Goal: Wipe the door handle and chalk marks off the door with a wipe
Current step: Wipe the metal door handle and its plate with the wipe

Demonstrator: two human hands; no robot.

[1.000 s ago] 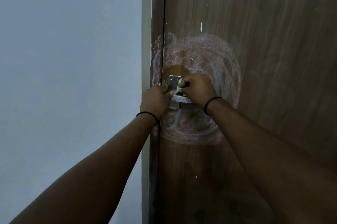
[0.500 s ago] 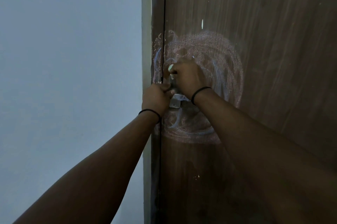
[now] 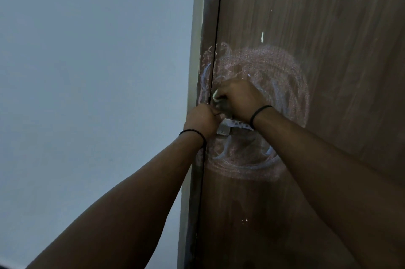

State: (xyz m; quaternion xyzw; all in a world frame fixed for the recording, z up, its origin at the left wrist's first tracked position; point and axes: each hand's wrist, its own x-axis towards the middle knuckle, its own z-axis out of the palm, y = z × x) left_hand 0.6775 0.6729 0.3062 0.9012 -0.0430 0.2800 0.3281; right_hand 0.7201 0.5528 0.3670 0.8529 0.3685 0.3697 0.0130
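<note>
Head view: wipe beside door edge.

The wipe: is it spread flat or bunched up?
Bunched up: only a small pale wad of the wipe shows, pinched in the right hand beside the door edge.

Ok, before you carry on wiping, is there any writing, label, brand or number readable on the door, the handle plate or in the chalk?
None readable.
Chalk marks on the door: pink and bluish swirls and smears only, no letters or digits.
Metal handle plate: mostly hidden by the left hand and right hand; no marking visible on the bare corner.
Wipe: no print visible.
</note>
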